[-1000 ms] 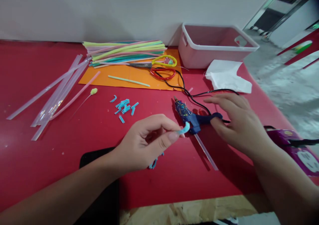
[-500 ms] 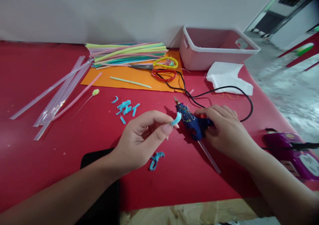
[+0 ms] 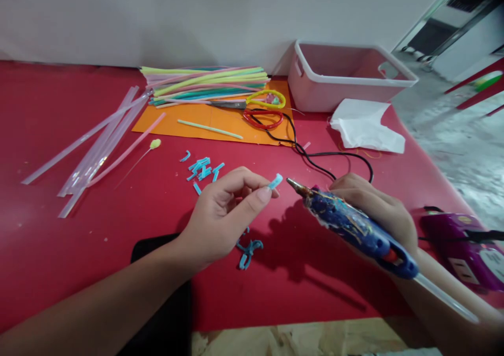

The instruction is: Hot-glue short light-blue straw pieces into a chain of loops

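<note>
Between thumb and fingertips, my left hand pinches a short light-blue piece of pipe cleaner. My right hand is wrapped round a dark blue hot glue gun, lifted off the table. Its metal nozzle points left, a small gap short of the blue piece. A clear glue stick sticks out of the gun's back end. Below my left hand lies a small joined shape of blue pipe cleaner. Several cut blue pieces lie in a loose pile beyond that hand.
Pipe cleaners and scissors rest on an orange sheet at the back. Glue sticks lie left. A pink bin, white scrap, black cord and purple power strip are right. A black device lies in front.
My right hand has raised the glue gun from the table and swung its nozzle close to the blue piece. My left hand has stayed nearly in place, still pinching the piece.
</note>
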A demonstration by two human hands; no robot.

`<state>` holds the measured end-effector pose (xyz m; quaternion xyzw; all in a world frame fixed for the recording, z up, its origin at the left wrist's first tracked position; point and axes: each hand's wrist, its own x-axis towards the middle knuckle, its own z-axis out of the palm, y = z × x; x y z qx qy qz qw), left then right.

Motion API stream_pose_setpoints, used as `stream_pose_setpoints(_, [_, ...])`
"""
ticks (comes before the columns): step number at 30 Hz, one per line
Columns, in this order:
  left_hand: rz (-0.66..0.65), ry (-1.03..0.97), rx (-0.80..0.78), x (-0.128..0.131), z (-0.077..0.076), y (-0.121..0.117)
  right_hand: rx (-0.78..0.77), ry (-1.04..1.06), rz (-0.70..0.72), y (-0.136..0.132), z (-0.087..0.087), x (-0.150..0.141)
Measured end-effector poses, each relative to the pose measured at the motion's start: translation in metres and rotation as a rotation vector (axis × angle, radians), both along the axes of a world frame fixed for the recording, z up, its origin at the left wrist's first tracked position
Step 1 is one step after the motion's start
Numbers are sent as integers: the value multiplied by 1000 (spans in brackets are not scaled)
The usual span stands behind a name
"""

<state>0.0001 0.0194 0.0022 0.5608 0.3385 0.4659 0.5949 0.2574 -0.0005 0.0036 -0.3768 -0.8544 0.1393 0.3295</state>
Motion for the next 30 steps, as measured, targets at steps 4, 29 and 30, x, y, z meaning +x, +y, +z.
stream_pose_setpoints(4, [-53,27,14,-1,1,-1,78,-4,-41,-1,-2,-4])
stream_pose_setpoints(29, [-94,27,249,-2,-5,1,91,26,-81,-6,-5,-7])
stream_pose_setpoints(30, [-90,27,258,-2,-6,1,90,31,-81,-6,-5,-7])
